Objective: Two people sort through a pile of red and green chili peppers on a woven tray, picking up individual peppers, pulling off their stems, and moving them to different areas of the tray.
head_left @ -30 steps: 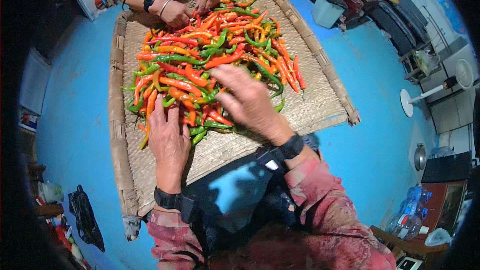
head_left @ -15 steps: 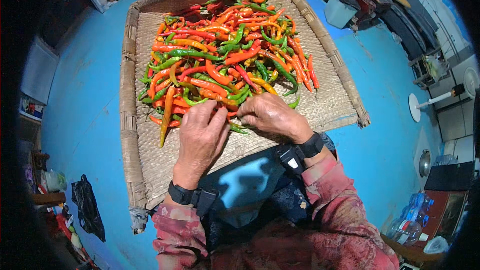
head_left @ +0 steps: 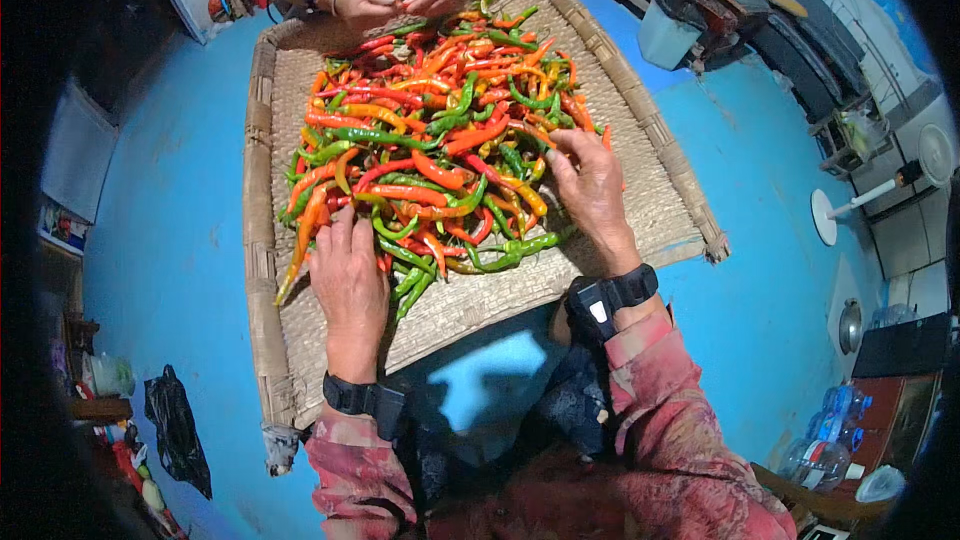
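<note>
A heap of long chili peppers (head_left: 415,165), red, orange and green, lies on a woven bamboo tray (head_left: 650,140). My left hand (head_left: 348,285) rests at the heap's near left edge, its fingers apart and touching peppers, with the fingertips partly hidden among them. Beside it a long orange-yellow pepper (head_left: 303,245) slants down toward the rim. At the heap's right side is my right hand (head_left: 597,195), fingers stretched forward and thumb apart, against the peppers there. Several green peppers (head_left: 520,250) lie along the near edge between my hands.
Across the tray, a co-worker's hands (head_left: 400,2) hold a small red piece close together. Blue floor (head_left: 170,230) surrounds the tray. A black plastic bag (head_left: 178,430) lies at left, a pale bin (head_left: 668,32) stands far right, a white fan (head_left: 865,202) and plastic bottles (head_left: 830,430) are at right.
My hands have moved apart from the near middle: the left to the left, the right up and right. Peppers at the near edge have spread out. The co-worker's hands shifted slightly left in view.
</note>
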Available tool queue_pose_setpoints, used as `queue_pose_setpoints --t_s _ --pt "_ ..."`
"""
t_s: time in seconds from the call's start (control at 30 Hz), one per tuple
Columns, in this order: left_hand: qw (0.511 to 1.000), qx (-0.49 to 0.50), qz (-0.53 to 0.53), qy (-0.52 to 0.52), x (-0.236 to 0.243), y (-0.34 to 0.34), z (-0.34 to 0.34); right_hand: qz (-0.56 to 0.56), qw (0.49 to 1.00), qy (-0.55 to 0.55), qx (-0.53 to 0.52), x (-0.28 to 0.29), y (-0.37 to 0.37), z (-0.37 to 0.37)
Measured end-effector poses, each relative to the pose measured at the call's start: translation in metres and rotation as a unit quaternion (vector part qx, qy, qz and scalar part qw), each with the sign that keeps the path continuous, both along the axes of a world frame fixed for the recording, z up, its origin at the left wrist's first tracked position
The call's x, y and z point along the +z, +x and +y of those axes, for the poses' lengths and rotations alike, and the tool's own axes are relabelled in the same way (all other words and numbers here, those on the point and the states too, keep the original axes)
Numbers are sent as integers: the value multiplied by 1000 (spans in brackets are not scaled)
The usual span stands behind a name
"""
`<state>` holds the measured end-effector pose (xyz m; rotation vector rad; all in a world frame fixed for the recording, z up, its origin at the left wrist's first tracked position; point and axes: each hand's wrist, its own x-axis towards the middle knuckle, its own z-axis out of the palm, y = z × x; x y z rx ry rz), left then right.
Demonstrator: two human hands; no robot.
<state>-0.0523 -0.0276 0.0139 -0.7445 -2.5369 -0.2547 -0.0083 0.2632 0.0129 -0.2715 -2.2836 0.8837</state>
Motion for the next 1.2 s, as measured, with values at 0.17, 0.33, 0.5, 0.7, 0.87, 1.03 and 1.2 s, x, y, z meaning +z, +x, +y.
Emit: queue_pose_setpoints --t_s 0.17,0.33,0.5,0.7,0.87,1.03,1.2 --pt "998 -45 -21 43 -1 6 10 -119 978 162 -56 -16 0 -5" --pt "988 -99 -14 114 1 10 13 -150 977 142 -45 -13 -11 -15" --pt "978 -144 -13 153 10 15 15 -29 989 12 141 -3 -7 -56" --pt "967 -182 -33 176 7 19 19 24 998 -12 54 7 0 -48" --pt "967 -193 -62 156 5 20 22 186 977 37 -96 19 0 -18" --pt "965 -219 -73 128 3 22 28 186 966 17 -181 15 2 20" --pt "964 -225 -86 117 2 24 28 183 962 91 -179 17 7 20"
